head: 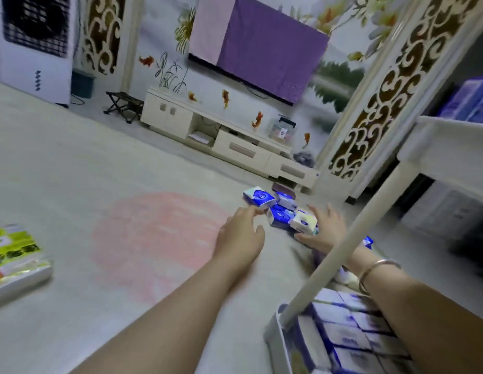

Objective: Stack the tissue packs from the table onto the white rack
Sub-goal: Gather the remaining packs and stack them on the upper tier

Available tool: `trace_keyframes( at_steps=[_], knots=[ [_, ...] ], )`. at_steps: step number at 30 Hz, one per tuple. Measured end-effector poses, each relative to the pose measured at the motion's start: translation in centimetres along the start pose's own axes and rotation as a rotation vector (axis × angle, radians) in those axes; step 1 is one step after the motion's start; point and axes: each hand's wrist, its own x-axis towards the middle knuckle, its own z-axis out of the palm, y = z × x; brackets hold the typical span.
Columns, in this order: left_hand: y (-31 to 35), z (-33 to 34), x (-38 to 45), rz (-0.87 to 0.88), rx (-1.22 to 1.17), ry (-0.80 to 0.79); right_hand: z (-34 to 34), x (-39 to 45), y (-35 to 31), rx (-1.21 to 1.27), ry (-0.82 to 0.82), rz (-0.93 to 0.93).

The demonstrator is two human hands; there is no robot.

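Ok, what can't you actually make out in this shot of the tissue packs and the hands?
- Head view: the white rack post crosses the right hand, hiding its wrist and any packs behind.
- How many small blue-and-white tissue packs are in the pile: they overlap and are blurred.
- Whether the left hand touches a pack: motion blur.
- The rack's lower tray is cut off by the bottom edge.

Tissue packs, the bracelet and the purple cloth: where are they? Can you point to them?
Tissue packs (pixel 282 211): head view, on the blue front of a middle pack in the pile.
Bracelet (pixel 376 268): head view, on the metal band at the right wrist.
Purple cloth (pixel 267 49): head view, on its middle, over the screen.
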Motion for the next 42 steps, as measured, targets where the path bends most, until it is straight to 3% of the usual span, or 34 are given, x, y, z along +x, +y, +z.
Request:
trace_keyframes(
  at_steps=[5,9,12,18,22,24,26,29,32,35,38,42],
  knots=[
    [-0.4,0.3,0.6,0.063,-0.007,0.014,0.6,1.3,1.0,-0.114,-0.206,0.008],
    [-0.1,0.3,0.1,0.104,0.147,-0.031,0.4,0.7,1.2,-0.136,-0.180,-0.043],
    [-0.3,0.2,-0.1,0.136,0.161,-0.060,-0.3,-1.7,0.1,-0.079,-0.181,-0.183],
    [0.3,-0.1,-1.5,0.246,0.113,-0.216,-2.6,-6.6,-2.7,0.500,-0.364,-0.237],
    [0.4,-0.2,-1.9,0.282,0.152,-0.263,-3.6,-7.5,-3.4,0.717,-0.316,-0.155],
    [0.3,0.0,-2.0,0.318,0.225,-0.276,-3.6,-6.9,-2.6,0.611,-0.255,-0.121],
    [0.6,0.4,-2.1,0.385,0.363,-0.291,-3.4,-5.8,-0.9,0.320,-0.235,-0.012],
    [1.3,1.1,-2.0,0.422,0.529,-0.284,-3.1,-5.0,1.8,-0.065,-0.367,0.182],
    [1.8,1.4,-2.0,0.403,0.510,-0.304,-2.3,-5.4,2.7,-0.239,-0.516,0.210],
    [2.5,0.9,-2.8,0.318,0.356,-0.326,-2.6,-6.3,2.0,-0.263,-0.444,0.192],
    [2.4,-0.9,-3.5,0.167,0.176,-0.322,-3.6,-7.4,0.4,-0.090,-0.306,0.187],
    [1.9,-5.2,-6.0,0.041,0.010,-0.206,-6.5,-10.4,-1.9,0.048,-0.170,0.154]
  ],
)
